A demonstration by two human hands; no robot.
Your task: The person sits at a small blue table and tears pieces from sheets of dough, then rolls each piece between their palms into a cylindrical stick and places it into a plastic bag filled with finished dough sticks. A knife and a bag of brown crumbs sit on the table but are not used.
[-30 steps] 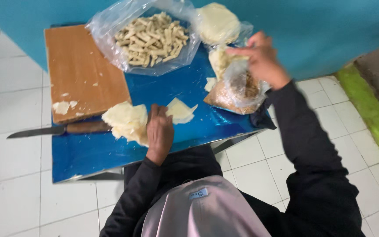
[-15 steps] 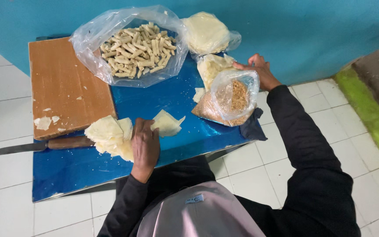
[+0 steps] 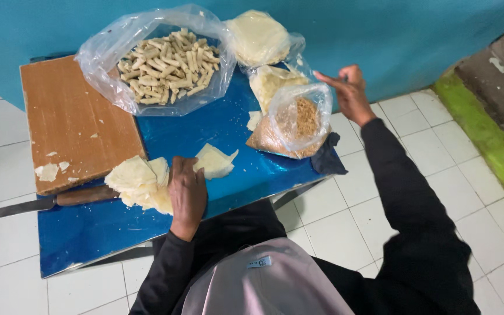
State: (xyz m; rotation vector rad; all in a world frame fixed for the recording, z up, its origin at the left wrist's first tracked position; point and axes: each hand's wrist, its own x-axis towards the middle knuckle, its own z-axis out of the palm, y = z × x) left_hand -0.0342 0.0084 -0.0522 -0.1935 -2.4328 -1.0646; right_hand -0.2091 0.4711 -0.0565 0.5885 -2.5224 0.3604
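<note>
Head view: our left hand [image 3: 186, 195] lies flat, palm down, on the stack of thin pale dough sheets [image 3: 138, 181] on the blue bench [image 3: 217, 131]. Our right hand [image 3: 348, 90] hovers loosely open, empty, just beside the clear plastic bag of brown crumbs [image 3: 296, 119].

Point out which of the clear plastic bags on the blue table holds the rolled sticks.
The big open bag at the table's far edge, beside the wooden board. The other bags hold flat pale sheets or brown crumbs.

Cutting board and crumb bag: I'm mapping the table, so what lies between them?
Head view: between cutting board and crumb bag lies bare blue tabletop, with the bag of rolled sticks overlapping farther back.
</note>
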